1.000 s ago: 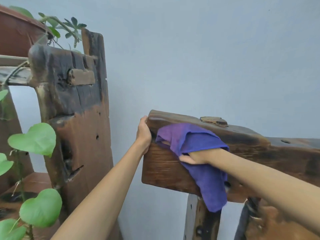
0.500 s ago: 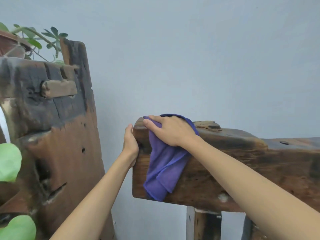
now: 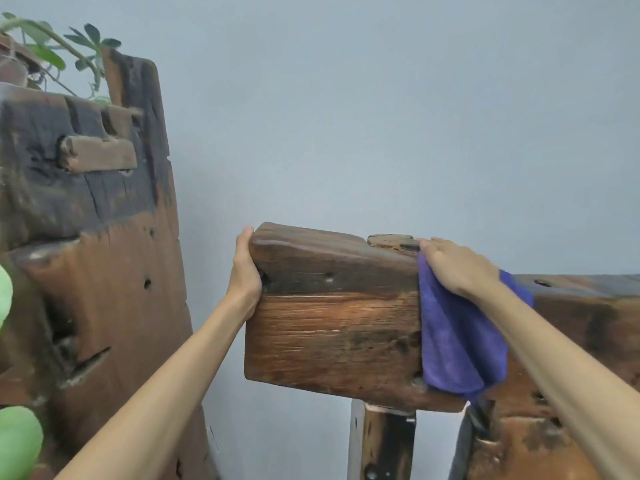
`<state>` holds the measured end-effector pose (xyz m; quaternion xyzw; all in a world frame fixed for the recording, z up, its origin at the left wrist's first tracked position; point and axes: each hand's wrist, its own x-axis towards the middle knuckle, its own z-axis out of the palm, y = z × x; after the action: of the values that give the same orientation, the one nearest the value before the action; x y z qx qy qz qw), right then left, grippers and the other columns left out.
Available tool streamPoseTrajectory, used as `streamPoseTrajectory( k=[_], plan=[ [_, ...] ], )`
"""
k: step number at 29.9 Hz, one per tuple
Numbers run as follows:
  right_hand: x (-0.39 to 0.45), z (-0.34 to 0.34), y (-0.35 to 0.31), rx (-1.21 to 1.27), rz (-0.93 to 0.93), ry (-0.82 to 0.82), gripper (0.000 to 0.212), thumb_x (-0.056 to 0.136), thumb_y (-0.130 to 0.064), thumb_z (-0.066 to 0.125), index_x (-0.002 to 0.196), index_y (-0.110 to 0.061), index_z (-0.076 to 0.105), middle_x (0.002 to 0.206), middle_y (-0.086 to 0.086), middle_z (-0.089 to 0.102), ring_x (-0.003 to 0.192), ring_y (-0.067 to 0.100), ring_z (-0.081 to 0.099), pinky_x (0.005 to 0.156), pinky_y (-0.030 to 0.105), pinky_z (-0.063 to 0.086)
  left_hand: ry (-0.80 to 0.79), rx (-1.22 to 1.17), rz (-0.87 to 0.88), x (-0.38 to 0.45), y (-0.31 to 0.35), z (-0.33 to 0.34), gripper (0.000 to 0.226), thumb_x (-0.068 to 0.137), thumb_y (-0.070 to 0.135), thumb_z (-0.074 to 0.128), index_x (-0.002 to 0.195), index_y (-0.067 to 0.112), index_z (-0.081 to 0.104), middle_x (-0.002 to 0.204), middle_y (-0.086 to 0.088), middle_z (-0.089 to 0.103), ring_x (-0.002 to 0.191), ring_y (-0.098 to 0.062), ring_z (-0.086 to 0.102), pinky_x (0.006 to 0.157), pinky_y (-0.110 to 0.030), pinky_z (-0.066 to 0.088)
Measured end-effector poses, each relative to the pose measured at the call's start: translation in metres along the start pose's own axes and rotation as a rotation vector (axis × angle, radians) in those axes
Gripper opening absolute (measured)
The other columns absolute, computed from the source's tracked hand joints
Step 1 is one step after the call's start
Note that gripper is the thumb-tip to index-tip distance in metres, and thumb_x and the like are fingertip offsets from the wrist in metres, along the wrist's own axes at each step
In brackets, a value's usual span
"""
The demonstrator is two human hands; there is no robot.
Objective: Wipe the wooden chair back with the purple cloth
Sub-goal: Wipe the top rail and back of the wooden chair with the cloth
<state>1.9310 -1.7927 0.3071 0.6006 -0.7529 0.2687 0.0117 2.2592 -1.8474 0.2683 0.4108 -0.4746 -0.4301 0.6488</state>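
The wooden chair back [image 3: 332,323] is a thick, dark, weathered plank running from the centre to the right edge, with a peg stub on its top. My left hand [image 3: 246,271] grips the plank's left end. The purple cloth [image 3: 457,341] hangs down the plank's front face, right of centre. My right hand [image 3: 453,266] lies flat on the cloth's upper part at the plank's top edge, pressing it against the wood, fingers pointing left.
A tall rough wooden post [image 3: 90,258] with a peg stands at the left. Green plant leaves [image 3: 14,438] show at the lower left and leaves [image 3: 86,39] at the top left. A plain grey wall [image 3: 381,116] is behind. The chair's upright [image 3: 381,445] is below the plank.
My right hand has slid the cloth to the right along the plank's top edge, from near the left end to right of centre. My left hand has kept its grip on the end.
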Motion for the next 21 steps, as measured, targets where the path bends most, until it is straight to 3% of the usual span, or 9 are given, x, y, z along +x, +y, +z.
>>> streamPoseTrajectory(
  k=[2,5,8,11,14,15,17,21],
  plan=[
    [-0.019,0.012,-0.026,-0.034,-0.062,0.16,0.053,0.101,-0.051,0.017,0.138,-0.045,0.054,0.156,-0.009,0.047,0.135,0.028,0.052,0.099,0.046,0.04,-0.006,-0.003,0.003,0.0,0.003,0.0,0.051,0.088,0.075,0.035,0.077,0.041,0.072,0.077,0.009,0.073,0.082,-0.009,0.066,0.059,-0.025,0.05],
    [-0.051,0.031,-0.035,-0.037,-0.283,0.397,0.051,0.106,-0.04,0.022,0.146,-0.036,0.053,0.16,-0.011,0.044,0.145,0.018,0.044,0.111,0.039,0.038,-0.043,0.068,-0.038,0.001,0.02,-0.008,0.045,0.098,0.057,0.04,0.073,0.035,0.07,0.077,0.005,0.07,0.077,-0.013,0.059,0.063,-0.031,0.047],
    [-0.078,0.062,-0.012,-0.128,-0.521,0.511,0.055,0.106,-0.035,0.033,0.16,-0.025,0.033,0.167,-0.008,0.029,0.155,0.017,0.024,0.124,0.035,0.026,-0.112,0.528,0.042,0.013,0.053,-0.007,0.033,0.096,0.046,0.039,0.098,0.034,0.069,0.109,-0.001,0.068,0.093,-0.022,0.059,0.068,-0.034,0.05],
    [-0.1,0.1,0.002,-0.186,-0.692,0.437,0.061,0.105,-0.033,0.04,0.162,-0.024,0.024,0.171,-0.008,0.017,0.159,0.022,0.01,0.124,0.039,0.024,-0.157,1.206,0.212,0.015,0.076,0.03,0.046,0.086,0.058,0.034,0.093,0.03,0.07,0.11,0.001,0.071,0.098,-0.028,0.06,0.08,-0.038,0.05],
    [-0.113,0.137,-0.002,-0.174,-0.986,0.163,0.06,0.105,-0.029,0.04,0.161,-0.035,0.022,0.168,-0.019,0.016,0.158,0.014,0.012,0.127,0.035,0.019,-0.243,1.654,0.164,0.014,0.082,0.083,0.064,0.096,0.061,0.02,0.121,0.024,0.066,0.132,-0.011,0.064,0.114,-0.035,0.058,0.104,-0.056,0.037],
    [-0.112,0.145,-0.004,-0.13,-1.037,0.107,0.056,0.107,-0.028,0.036,0.161,-0.038,0.023,0.168,-0.024,0.014,0.156,0.009,0.015,0.126,0.031,0.019,-0.336,1.682,0.153,0.016,0.082,0.096,0.066,0.098,0.061,0.02,0.13,0.022,0.062,0.141,-0.011,0.059,0.124,-0.036,0.054,0.11,-0.061,0.031],
    [-0.1,0.149,-0.002,-0.13,-1.115,0.124,0.051,0.108,-0.026,0.033,0.158,-0.038,0.033,0.166,-0.024,0.022,0.154,0.003,0.017,0.125,0.024,0.014,-0.546,1.622,0.139,0.021,0.079,0.11,0.068,0.1,0.064,0.021,0.136,0.021,0.06,0.149,-0.01,0.055,0.133,-0.034,0.05,0.114,-0.054,0.032],
    [-0.061,0.115,0.015,-0.088,-1.028,0.432,0.066,0.097,-0.027,0.055,0.158,-0.039,0.032,0.168,-0.019,0.019,0.149,0.004,0.027,0.12,0.017,0.014,-0.646,1.463,0.117,0.031,0.079,0.107,0.077,0.098,0.071,0.023,0.145,0.02,0.056,0.157,-0.005,0.048,0.141,-0.028,0.045,0.118,-0.048,0.03]
  ],
)
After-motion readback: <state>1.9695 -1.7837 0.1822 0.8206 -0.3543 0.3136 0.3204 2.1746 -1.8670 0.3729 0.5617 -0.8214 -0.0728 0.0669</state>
